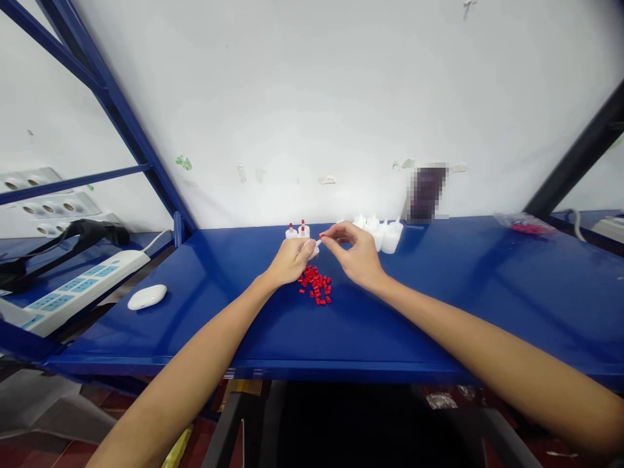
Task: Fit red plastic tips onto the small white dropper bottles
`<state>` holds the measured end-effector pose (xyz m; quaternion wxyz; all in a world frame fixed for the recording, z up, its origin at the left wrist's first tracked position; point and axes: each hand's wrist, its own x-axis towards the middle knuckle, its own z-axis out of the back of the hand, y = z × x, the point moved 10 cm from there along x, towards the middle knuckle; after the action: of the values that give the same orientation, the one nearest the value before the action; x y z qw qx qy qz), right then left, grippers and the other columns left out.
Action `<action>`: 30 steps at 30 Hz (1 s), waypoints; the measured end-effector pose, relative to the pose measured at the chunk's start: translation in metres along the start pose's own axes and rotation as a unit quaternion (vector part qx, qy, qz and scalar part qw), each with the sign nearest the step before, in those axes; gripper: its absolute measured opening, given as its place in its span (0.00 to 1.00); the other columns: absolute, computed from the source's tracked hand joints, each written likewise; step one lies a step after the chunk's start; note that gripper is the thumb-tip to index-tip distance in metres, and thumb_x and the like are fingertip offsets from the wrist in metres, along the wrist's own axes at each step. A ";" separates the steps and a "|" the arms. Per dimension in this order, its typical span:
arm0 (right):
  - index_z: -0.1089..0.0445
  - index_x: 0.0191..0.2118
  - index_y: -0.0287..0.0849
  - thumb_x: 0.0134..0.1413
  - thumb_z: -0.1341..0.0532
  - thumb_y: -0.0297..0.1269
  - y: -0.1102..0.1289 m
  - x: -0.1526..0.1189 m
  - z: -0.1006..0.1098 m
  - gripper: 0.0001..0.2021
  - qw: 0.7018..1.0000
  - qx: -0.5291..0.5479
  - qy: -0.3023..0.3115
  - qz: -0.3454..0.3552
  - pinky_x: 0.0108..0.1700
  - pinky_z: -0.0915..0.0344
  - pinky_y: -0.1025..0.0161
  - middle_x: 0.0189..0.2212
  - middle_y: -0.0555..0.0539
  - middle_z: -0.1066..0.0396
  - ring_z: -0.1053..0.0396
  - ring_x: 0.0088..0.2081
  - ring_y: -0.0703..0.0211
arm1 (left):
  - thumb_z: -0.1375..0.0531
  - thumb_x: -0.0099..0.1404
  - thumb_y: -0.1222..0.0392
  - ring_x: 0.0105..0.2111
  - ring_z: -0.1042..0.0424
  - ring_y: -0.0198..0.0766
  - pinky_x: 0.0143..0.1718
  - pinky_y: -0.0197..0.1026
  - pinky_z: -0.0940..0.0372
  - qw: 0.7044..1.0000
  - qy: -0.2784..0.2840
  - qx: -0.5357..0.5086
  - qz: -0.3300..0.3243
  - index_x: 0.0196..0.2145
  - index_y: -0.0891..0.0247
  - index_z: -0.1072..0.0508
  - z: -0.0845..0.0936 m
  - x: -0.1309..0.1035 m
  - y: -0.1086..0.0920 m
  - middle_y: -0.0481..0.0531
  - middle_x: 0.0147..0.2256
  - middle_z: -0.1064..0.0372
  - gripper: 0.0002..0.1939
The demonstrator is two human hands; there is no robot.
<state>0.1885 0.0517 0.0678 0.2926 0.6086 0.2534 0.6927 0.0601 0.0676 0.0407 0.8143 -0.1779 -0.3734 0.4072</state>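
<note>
No readable text, label or number anywhere.

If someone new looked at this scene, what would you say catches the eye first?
Probably the pile of small red caps on the blue table, just below the hands. Above it, the left hand holds a small white bottle while the right hand pinches at its tip. More white bottles stand by the wall.

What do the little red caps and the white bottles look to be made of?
Red caps: likely moulded plastic, uniform bright red, slight sheen. White bottles: probably soft, translucent plastic, milky and matte. Too small to confirm. The bottle in the left hand looks alike.
</note>
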 end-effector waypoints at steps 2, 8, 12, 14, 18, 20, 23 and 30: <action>0.28 0.36 0.42 0.53 0.35 0.35 -0.004 -0.001 -0.002 0.04 0.999 0.032 0.007 -0.013 0.40 0.29 0.59 0.33 0.49 0.24 0.26 0.34 0.59 | 0.58 0.72 0.44 0.22 0.38 0.32 0.27 0.36 0.43 1.000 0.002 -0.012 -0.001 0.24 0.65 0.35 -0.002 -0.001 -0.001 0.48 0.20 0.37 0.28; 0.28 0.36 0.43 0.55 0.36 0.37 -0.005 -0.006 -0.010 0.05 0.998 0.060 0.024 -0.015 0.42 0.26 0.58 0.34 0.49 0.24 0.24 0.36 0.58 | 0.56 0.71 0.54 0.25 0.38 0.33 0.29 0.36 0.42 0.998 -0.006 -0.065 0.002 0.33 0.65 0.33 0.002 -0.002 -0.006 0.47 0.25 0.35 0.17; 0.33 0.38 0.45 0.55 0.36 0.34 0.011 -0.011 -0.012 0.06 0.999 0.025 0.016 0.033 0.43 0.26 0.57 0.33 0.51 0.25 0.23 0.36 0.58 | 0.56 0.69 0.50 0.23 0.43 0.32 0.26 0.36 0.47 0.999 -0.019 -0.043 0.015 0.22 0.64 0.37 0.009 -0.001 -0.006 0.46 0.20 0.43 0.23; 0.35 0.39 0.46 0.55 0.36 0.32 0.018 -0.014 -0.014 0.08 0.998 0.009 0.016 0.060 0.43 0.26 0.58 0.33 0.51 0.25 0.23 0.36 0.59 | 0.53 0.68 0.44 0.22 0.46 0.31 0.25 0.36 0.49 0.999 -0.033 -0.011 0.023 0.18 0.64 0.40 0.013 -0.001 -0.006 0.46 0.18 0.46 0.26; 0.38 0.43 0.46 0.56 0.39 0.28 0.023 -0.016 -0.018 0.11 0.996 0.010 0.029 0.080 0.45 0.26 0.58 0.37 0.50 0.25 0.24 0.38 0.59 | 0.51 0.66 0.40 0.20 0.46 0.30 0.25 0.36 0.49 0.996 -0.083 0.019 0.028 0.16 0.64 0.40 0.028 0.000 -0.009 0.46 0.16 0.46 0.29; 0.37 0.44 0.46 0.56 0.42 0.27 0.026 -0.018 -0.018 0.11 0.995 -0.010 0.038 0.094 0.46 0.26 0.57 0.40 0.48 0.26 0.25 0.40 0.59 | 0.52 0.65 0.40 0.19 0.46 0.30 0.24 0.37 0.50 0.992 -0.122 0.029 0.033 0.15 0.64 0.40 0.038 0.000 -0.007 0.46 0.15 0.46 0.29; 0.34 0.47 0.46 0.57 0.44 0.27 0.034 -0.022 -0.029 0.13 0.982 -0.079 0.104 0.135 0.53 0.30 0.52 0.47 0.45 0.27 0.28 0.49 0.55 | 0.52 0.64 0.41 0.18 0.46 0.30 0.23 0.37 0.49 0.986 -0.156 0.026 0.050 0.14 0.63 0.40 0.047 -0.002 0.002 0.46 0.14 0.47 0.29; 0.45 0.67 0.47 0.63 0.44 0.38 0.025 -0.039 -0.059 0.28 0.928 -0.206 0.267 0.160 0.65 0.47 0.40 0.67 0.41 0.46 0.50 0.68 0.47 | 0.59 0.69 0.40 0.16 0.43 0.32 0.22 0.38 0.46 0.989 -0.093 -0.087 0.081 0.16 0.62 0.39 0.029 -0.002 0.016 0.47 0.13 0.44 0.32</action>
<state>0.1309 0.0071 0.0506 0.2189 0.3600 0.0732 0.9039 0.0292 0.0755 0.0497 0.7219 -0.2387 -0.4659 0.4526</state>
